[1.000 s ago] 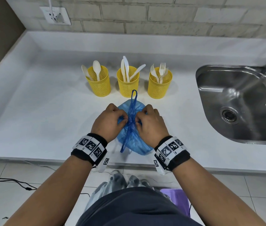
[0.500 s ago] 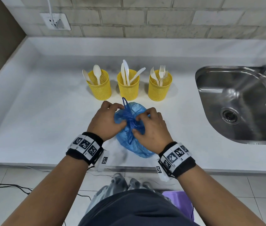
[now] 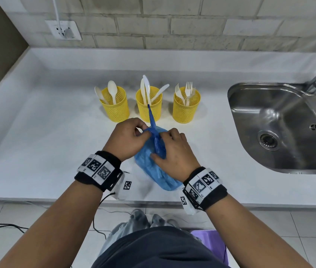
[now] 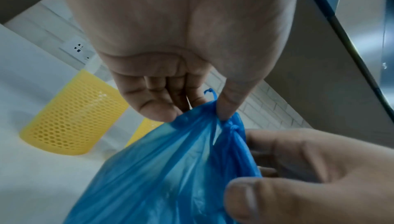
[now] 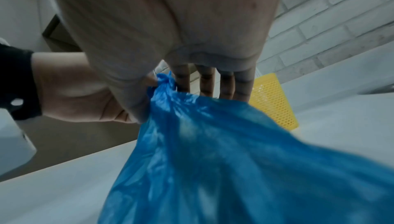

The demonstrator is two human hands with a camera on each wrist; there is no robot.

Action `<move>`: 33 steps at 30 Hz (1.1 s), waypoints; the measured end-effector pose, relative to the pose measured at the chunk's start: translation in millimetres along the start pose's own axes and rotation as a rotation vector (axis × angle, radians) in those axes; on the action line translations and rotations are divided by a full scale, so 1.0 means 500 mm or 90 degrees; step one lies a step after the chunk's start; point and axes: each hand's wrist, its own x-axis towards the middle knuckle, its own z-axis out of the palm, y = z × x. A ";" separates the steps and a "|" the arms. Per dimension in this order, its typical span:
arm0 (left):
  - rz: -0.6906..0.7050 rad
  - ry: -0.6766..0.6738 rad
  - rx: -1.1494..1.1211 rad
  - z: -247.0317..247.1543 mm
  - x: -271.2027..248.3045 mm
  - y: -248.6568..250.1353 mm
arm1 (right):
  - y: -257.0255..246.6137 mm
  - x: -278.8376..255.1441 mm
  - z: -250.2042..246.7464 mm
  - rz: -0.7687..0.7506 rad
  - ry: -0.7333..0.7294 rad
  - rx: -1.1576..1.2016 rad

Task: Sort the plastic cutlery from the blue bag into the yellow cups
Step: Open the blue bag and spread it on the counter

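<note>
Hands meet over blue bag (image 3: 154, 167), which lies on worktop (image 3: 37, 151) near front edge, just in front of the yellow cups. Left hand (image 3: 126, 140): knuckles up, wrist cocked inward, thumb & forefinger pinching bag's gathered neck; left wrist view shows plastic caught between thumb tip and curled fingers (image 4: 162, 99). Right hand (image 3: 174, 151): palm down over bag, thumb pinching the twisted knot against forefinger side; other fingers (image 5: 204, 82) straight, pointing fwd. One blue tie strip (image 3: 151, 117) stands up from the grip toward middle cup. Knot looks tied, though motion blur in wrist views makes that unsure.

Left cup (image 3: 114, 105) w/ white spoons, middle cup (image 3: 149, 103) w/ knives, right cup (image 3: 187, 105) w/ forks; all upright in a row. Steel sink (image 3: 281, 128) at right.
</note>
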 end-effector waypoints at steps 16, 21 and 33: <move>-0.047 0.087 -0.056 -0.017 -0.002 0.033 | 0.033 -0.010 -0.040 0.046 0.217 0.418; -0.085 0.129 0.005 -0.020 0.011 0.022 | 0.038 -0.019 -0.065 0.116 0.211 0.649; -0.264 0.113 -0.575 -0.107 0.033 0.059 | 0.033 -0.029 -0.186 0.100 0.133 0.947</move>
